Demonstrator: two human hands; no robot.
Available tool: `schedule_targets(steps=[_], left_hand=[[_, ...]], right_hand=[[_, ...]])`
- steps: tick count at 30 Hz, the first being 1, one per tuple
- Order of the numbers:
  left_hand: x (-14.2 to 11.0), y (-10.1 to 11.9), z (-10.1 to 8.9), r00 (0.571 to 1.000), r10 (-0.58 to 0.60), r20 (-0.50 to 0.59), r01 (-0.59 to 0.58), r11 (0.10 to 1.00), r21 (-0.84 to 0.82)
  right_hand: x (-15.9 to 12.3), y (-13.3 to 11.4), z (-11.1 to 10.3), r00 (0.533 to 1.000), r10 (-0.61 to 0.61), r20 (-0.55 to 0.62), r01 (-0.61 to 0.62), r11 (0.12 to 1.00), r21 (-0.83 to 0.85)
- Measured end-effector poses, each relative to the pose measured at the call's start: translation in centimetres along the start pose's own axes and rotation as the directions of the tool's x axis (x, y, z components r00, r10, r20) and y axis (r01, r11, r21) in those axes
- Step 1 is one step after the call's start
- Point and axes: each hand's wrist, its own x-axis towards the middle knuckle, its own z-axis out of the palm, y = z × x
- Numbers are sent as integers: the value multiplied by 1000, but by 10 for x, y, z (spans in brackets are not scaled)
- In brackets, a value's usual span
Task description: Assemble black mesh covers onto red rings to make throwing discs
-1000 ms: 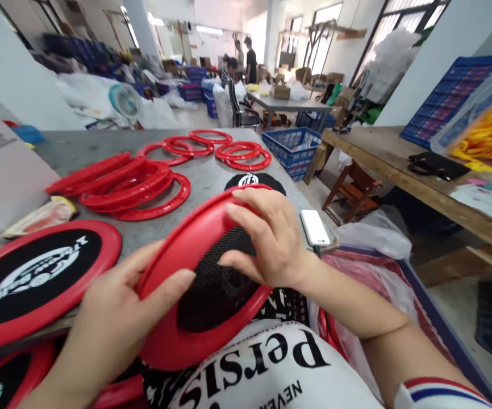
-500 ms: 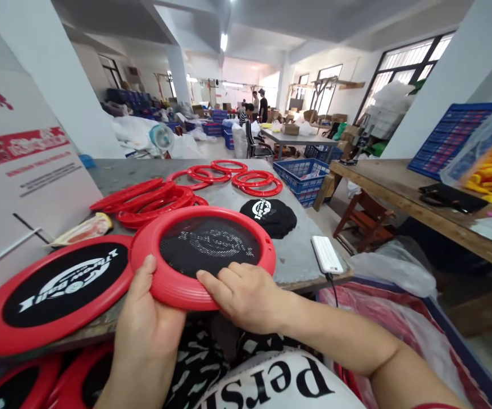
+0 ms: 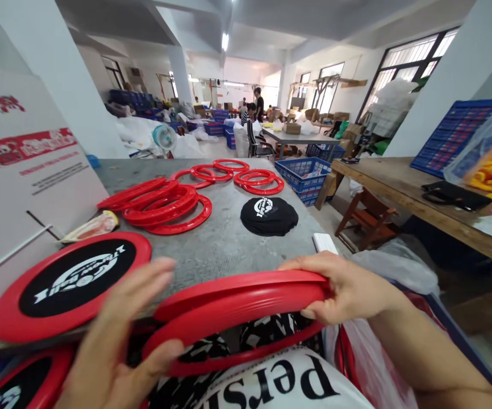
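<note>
My right hand (image 3: 340, 284) grips the right side of red plastic rings (image 3: 246, 307), thumb below and fingers over the top. They are tilted on edge above my lap, and two red rims show with a gap at the left; patterned cloth is visible through the opening. My left hand (image 3: 122, 335) is open at the rings' left end, thumb and fingers apart and blurred; I cannot tell whether its thumb touches them. Left of it lies a red-rimmed disc (image 3: 79, 272) with a black, white-printed centre. A stack of black printed fabric rounds (image 3: 269, 221) lies on the table.
Several loose red rings (image 3: 173, 204) lie on the grey table (image 3: 229, 244). A white power bank (image 3: 325, 243) sits at its right edge. More red discs (image 3: 16, 380) are below at left. A printed white board (image 3: 28, 170) stands left, a blue crate (image 3: 303, 176) beyond. People work far back.
The red piece with black mesh was held facing up in both hands; now red rings are tipped on edge, lower and nearer me. My right hand moved right; my left hand opened away.
</note>
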Motion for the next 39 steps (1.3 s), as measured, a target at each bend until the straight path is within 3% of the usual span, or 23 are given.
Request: schedule_targets(steps=[2, 3, 5, 7, 8, 9, 11, 13, 14, 16, 19, 21, 24, 25, 27, 29, 31, 33, 39], left_hand=[[8, 10, 4, 968, -77, 238, 69, 997, 41], [12, 15, 10, 922, -134, 364, 134, 991, 25], [20, 20, 28, 784, -193, 590, 258, 966, -27], [25, 20, 50, 690, -198, 696, 351, 933, -83], [27, 18, 60, 671, -192, 716, 380, 919, -109], [29, 16, 69, 667, -188, 721, 395, 910, -128], [31, 15, 83, 691, -203, 694, 407, 902, -142], [34, 19, 90, 726, -241, 645, 411, 903, -125], [35, 22, 92, 738, -256, 624, 409, 905, -112], [38, 29, 95, 716, -244, 654, 390, 917, -86], [43, 37, 102, 693, -256, 674, 412, 908, -79], [44, 41, 106, 677, -240, 696, 441, 889, -122], [44, 46, 110, 725, -176, 666, 393, 899, -191], [45, 47, 111, 748, -162, 643, 363, 911, -193], [46, 49, 111, 775, -151, 613, 319, 932, -174], [48, 50, 109, 768, -120, 629, 286, 943, -169], [49, 51, 107, 758, -92, 645, 271, 945, -183], [49, 52, 104, 755, -90, 650, 280, 940, -195], [56, 54, 102, 699, -81, 711, 316, 926, -206]], right_hand=[[-4, 25, 0, 995, 59, 76, -67, 992, 104], [-6, 39, 0, 990, 75, 117, -92, 985, 143], [-12, 65, 1, 979, 103, 178, -136, 973, 185], [-20, 87, 4, 971, 143, 192, -172, 974, 145], [-25, 94, 7, 974, 159, 161, -176, 980, 93], [-31, 99, 11, 981, 167, 96, -170, 985, 29], [-43, 101, 23, 982, 113, -154, -133, 982, -133], [-53, 94, 37, 908, -59, -415, -94, 937, -338], [-56, 89, 44, 859, -169, -483, -78, 890, -450], [-59, 79, 54, 802, -375, -465, -31, 752, -659], [-58, 73, 62, 747, -537, -393, -21, 572, -820], [-61, 74, 64, 720, -574, -391, -56, 514, -856], [-69, 70, 65, 690, -614, -384, -31, 505, -863], [-73, 67, 65, 695, -604, -391, 2, 545, -839], [-80, 58, 63, 752, -522, -402, 86, 682, -726], [-86, 48, 61, 842, -401, -360, 135, 803, -580], [-92, 39, 59, 903, -320, -288, 140, 850, -507], [-96, 33, 58, 923, -285, -260, 125, 859, -496], [-97, 32, 57, 913, -291, -285, 117, 857, -502]])
